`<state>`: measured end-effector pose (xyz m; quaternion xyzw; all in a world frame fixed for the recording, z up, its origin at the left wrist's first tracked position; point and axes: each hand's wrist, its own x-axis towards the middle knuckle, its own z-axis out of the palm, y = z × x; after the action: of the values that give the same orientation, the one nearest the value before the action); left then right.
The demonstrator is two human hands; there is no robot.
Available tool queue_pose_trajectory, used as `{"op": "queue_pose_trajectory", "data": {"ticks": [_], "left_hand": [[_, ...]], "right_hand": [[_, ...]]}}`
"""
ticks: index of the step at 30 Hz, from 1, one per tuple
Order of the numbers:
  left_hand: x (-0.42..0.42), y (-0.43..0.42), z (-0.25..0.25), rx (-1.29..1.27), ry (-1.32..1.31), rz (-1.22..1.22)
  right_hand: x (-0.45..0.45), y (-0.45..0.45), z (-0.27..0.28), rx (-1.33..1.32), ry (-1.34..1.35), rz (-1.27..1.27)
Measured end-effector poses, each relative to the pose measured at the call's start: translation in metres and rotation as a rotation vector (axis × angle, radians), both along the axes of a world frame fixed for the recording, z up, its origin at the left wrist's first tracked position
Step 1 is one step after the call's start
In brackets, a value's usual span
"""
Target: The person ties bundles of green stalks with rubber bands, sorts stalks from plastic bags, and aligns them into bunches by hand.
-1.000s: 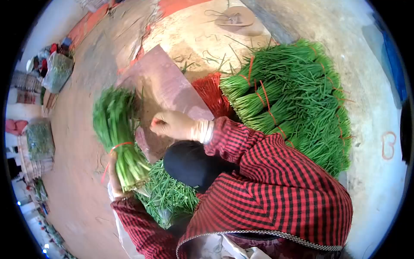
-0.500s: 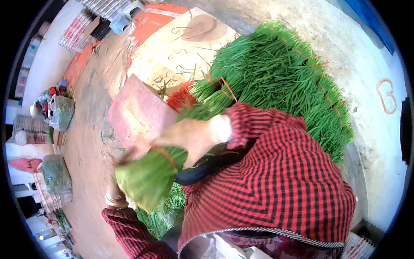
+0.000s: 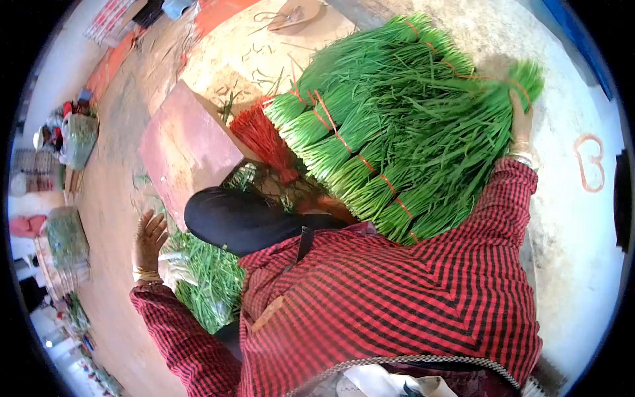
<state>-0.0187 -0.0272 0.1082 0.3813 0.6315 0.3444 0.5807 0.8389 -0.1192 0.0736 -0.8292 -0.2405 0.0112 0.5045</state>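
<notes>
A bundle of green chives (image 3: 528, 78), tied with an orange-red band, is at the right end of a large pile of tied chive bundles (image 3: 390, 132). My right hand (image 3: 520, 121) is closed around its near side, beside the band. My left hand (image 3: 151, 239) is out to the left, fingers spread and nothing in it. Close below that hand lie loose chives (image 3: 215, 271) with whitish plastic by them. Red ties (image 3: 263, 135) lie heaped between the pile and a pinkish board (image 3: 188, 142).
My dark-clad knee (image 3: 221, 218) juts out in front of the board. A pale wall (image 3: 585, 218) stands to the right. Chive scraps lie on a light sheet (image 3: 225, 63) at the back. Several bagged bundles (image 3: 66, 238) stand along the far left.
My right hand has carried the tied bundle from in front of me to the pile's right end. My left hand has come away from the bundle, and the view has shifted.
</notes>
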Motion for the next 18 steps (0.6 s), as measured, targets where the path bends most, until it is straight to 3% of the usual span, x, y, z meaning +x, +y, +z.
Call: {"op": "queue_pose_trajectory", "data": {"ticks": [2, 3, 5, 7, 8, 10, 11, 12, 13, 15, 17, 18], "left_hand": [[-0.035, -0.017, -0.012, 0.007, -0.079, 0.050], [-0.040, -0.026, -0.015, 0.006, -0.109, 0.094], [-0.046, -0.041, -0.021, -0.063, -0.160, 0.198], [-0.050, -0.057, -0.031, -0.080, -0.381, 0.301], [-0.057, -0.062, -0.035, -0.181, -0.859, 0.513], [-0.044, -0.065, -0.036, -0.096, -0.286, 0.145], [-0.024, -0.063, -0.029, -0.140, -0.355, 0.353], [-0.058, -0.063, -0.046, -0.143, -0.377, 0.159], [-0.042, -0.062, -0.040, -0.158, -0.461, 0.261], [-0.028, -0.060, -0.036, -0.037, -0.276, 0.339], [-0.016, -0.058, -0.026, -0.011, -0.118, 0.312], [-0.010, -0.058, -0.020, -0.015, -0.131, 0.329]], "right_hand": [[0.032, -0.007, -0.068, -0.131, -0.085, 0.047], [0.092, -0.005, -0.147, -0.170, -0.113, 0.362], [0.066, 0.005, -0.199, -0.687, -0.019, -0.004], [0.054, 0.019, -0.222, -1.080, 0.149, -0.152], [0.081, 0.010, -0.231, -1.076, 0.087, -0.017], [0.064, 0.027, -0.207, -1.181, 0.056, -0.009], [0.019, 0.034, -0.146, -1.293, 0.087, -0.145], [-0.026, 0.036, -0.108, -1.134, -0.133, -0.130], [-0.056, 0.041, -0.093, -0.962, -0.339, -0.111], [-0.058, 0.080, -0.126, -0.508, -0.717, 0.162], [-0.155, 0.132, -0.112, -0.044, -0.555, 0.675], [-0.212, 0.153, -0.107, 0.014, -0.435, 0.897]]}}
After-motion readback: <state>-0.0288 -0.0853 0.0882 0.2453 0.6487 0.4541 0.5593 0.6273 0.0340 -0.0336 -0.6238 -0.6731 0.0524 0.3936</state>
